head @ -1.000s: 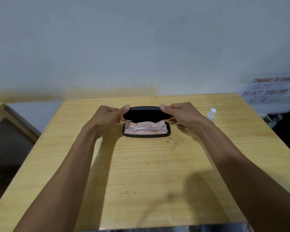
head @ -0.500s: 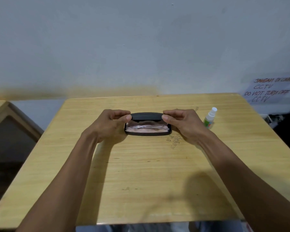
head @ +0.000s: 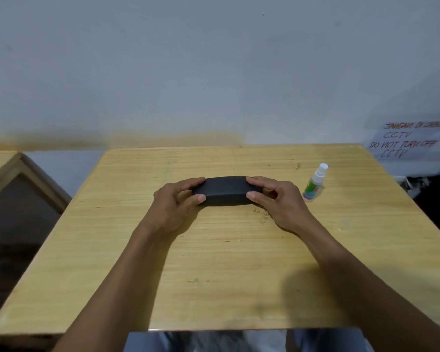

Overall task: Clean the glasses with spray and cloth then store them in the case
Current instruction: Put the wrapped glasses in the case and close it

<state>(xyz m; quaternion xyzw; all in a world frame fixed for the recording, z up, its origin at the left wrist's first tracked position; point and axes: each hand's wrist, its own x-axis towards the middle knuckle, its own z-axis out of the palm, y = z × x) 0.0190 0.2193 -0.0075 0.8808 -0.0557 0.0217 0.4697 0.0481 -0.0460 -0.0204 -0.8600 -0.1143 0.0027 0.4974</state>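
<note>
Case: the black case (head: pixel 225 190) lies lengthwise across the middle of the wooden table (head: pixel 214 275), lid down, no gap showing along its front edge. It sits square to the person, likely so that both ends can be reached evenly.
Glasses: not visible; with the case closed, they are judged to be inside, though this view cannot confirm it. The cloth is not visible either.
Left hand: the left hand (head: pixel 174 204) curls around the case's left end, fingers over the top and thumb against the front face. It is partly closed, pinching the case between thumb and fingers.
Right hand: the right hand (head: pixel 277 201) mirrors it on the right end, fingers laid over the top edge, thumb pressed to the front. It too is half-curled and clamped on the case.
Why held this way: squeezing both ends at once would press the lid evenly so that it latches without twisting.
Spray bottle: the small spray bottle (head: pixel 315 184) stands upright to the right of the case, near the right hand but apart from it, clear of the working area.
Task stage: judged to be the last step, with only letting go of the case left.
Risk: a lid not fully latched could spring open on release.
</note>
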